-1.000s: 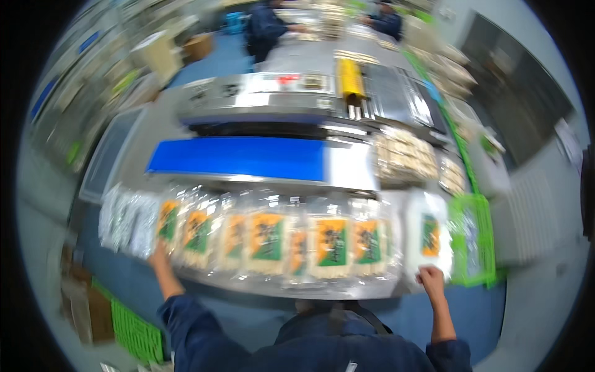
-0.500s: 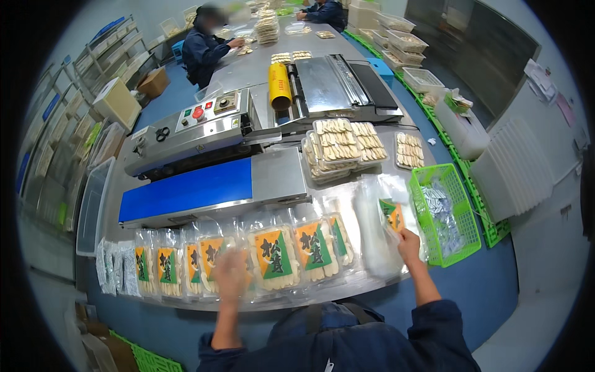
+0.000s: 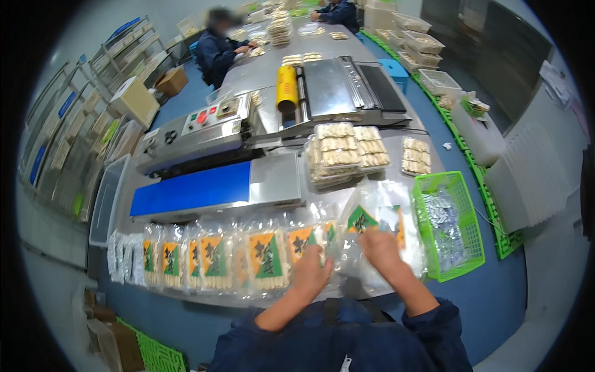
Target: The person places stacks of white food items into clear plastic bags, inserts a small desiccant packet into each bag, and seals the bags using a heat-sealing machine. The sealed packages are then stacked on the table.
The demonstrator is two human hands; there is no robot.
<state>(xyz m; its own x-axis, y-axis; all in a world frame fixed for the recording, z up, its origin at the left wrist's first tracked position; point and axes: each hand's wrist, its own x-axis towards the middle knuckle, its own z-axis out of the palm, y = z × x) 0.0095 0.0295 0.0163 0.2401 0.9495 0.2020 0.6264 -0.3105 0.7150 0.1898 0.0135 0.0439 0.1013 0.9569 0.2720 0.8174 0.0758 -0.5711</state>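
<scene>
My right hand point(image 3: 383, 253) is closed on an empty clear plastic bag point(image 3: 352, 239) with a green and orange label, lifted at an angle over a stack of similar flat bags point(image 3: 412, 251). My left hand point(image 3: 311, 273), slightly blurred, is just left of it, thumb apart from the half-curled fingers, with nothing visible in it. It covers part of a filled bag point(image 3: 299, 239) of pale sliced pieces. To its left stands a row of filled, labelled bags point(image 3: 265, 260). Silver packets point(image 3: 129, 257) are at the row's left end.
A conveyor sealing machine with a blue belt point(image 3: 192, 189) lies behind the bags. Beyond are a film wrapper point(image 3: 338, 87) and stacked trays of sliced pieces point(image 3: 338, 149). A green basket point(image 3: 474, 239) of small packets sits at right. Two people point(image 3: 220, 53) work farther back.
My left hand has moved right, from the middle of the row toward my right hand. My right hand has moved left, swinging the labelled bag leftward. The view has shifted slightly.
</scene>
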